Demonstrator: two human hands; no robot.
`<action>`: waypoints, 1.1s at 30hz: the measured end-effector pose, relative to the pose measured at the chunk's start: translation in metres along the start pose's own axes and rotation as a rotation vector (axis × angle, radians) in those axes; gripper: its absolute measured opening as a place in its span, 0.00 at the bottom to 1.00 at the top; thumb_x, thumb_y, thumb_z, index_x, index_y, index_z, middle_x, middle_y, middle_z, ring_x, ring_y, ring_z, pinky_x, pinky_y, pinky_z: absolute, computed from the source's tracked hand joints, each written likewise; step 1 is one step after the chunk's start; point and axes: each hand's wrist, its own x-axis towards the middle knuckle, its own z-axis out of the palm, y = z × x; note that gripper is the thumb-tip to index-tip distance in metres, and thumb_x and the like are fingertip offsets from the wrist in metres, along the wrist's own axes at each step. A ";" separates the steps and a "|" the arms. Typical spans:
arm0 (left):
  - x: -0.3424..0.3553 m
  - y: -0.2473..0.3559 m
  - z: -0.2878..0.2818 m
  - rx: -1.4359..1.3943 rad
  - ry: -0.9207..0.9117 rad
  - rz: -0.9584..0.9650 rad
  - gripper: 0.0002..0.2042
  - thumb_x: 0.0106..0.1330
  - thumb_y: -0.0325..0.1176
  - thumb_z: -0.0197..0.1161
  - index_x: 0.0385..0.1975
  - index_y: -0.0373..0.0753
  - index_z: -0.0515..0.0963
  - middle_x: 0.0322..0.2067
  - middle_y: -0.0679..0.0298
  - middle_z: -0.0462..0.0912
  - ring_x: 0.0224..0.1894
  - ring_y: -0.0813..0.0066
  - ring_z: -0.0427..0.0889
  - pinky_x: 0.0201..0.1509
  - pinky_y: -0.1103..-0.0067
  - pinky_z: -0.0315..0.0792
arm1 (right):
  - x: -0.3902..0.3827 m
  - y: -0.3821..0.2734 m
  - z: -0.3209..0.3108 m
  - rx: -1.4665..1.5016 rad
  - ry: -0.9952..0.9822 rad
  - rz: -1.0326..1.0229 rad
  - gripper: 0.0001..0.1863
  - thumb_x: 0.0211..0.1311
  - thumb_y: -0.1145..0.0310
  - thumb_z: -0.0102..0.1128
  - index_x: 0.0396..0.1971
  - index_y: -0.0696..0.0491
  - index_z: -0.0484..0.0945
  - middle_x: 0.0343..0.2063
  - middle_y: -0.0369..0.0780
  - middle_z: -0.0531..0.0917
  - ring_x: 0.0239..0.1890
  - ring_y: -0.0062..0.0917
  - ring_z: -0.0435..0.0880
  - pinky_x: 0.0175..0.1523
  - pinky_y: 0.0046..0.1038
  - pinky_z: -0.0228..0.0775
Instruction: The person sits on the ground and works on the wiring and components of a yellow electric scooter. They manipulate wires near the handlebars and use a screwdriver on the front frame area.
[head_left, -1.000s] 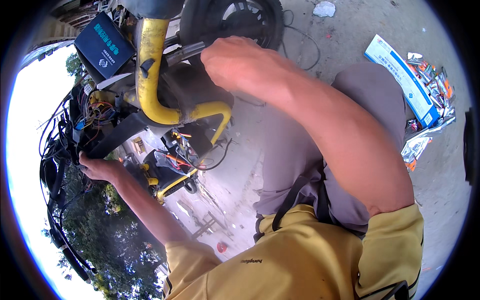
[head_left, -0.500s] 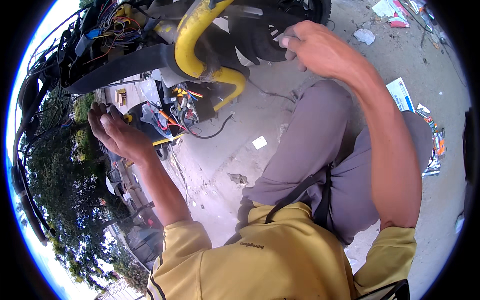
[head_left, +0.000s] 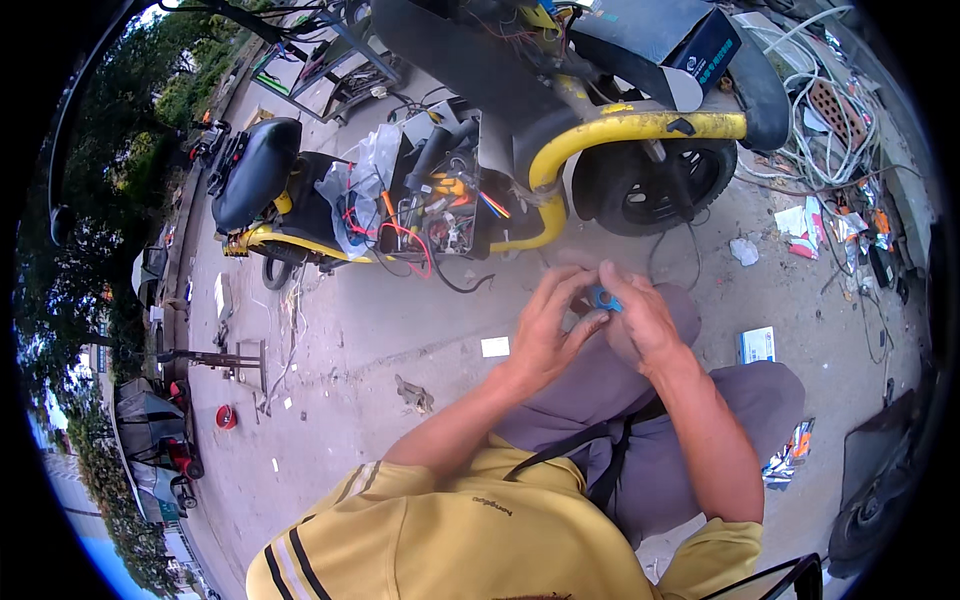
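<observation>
Diffuse daylight lit the pale ground (head_left: 340,330) evenly but left the trees (head_left: 100,190) murky. Fisheye distortion curved the outer edges inside black corners; the small blue item (head_left: 604,299) looked soft, perhaps motion-blurred.

Daylight falls on dusty grey ground (head_left: 330,385), with green trees (head_left: 115,150) at left.

A yellow shirt (head_left: 450,545) with black and white shoulder stripes (head_left: 296,563) tops grey-purple trousers (head_left: 670,485) with a black strap (head_left: 612,465)

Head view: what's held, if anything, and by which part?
A small blue object, between left hand and right hand; the gripped part is hidden.
</observation>
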 end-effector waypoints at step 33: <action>0.069 -0.224 0.033 -1.795 0.987 -0.984 0.04 0.74 0.21 0.58 0.44 0.28 0.76 0.42 0.56 0.82 0.45 0.66 0.84 0.54 0.78 0.85 | -0.052 -0.019 -0.036 -0.321 0.497 -0.187 0.33 0.75 0.48 0.56 0.65 0.61 0.70 0.49 0.45 0.81 0.49 0.31 0.82 0.55 0.33 0.76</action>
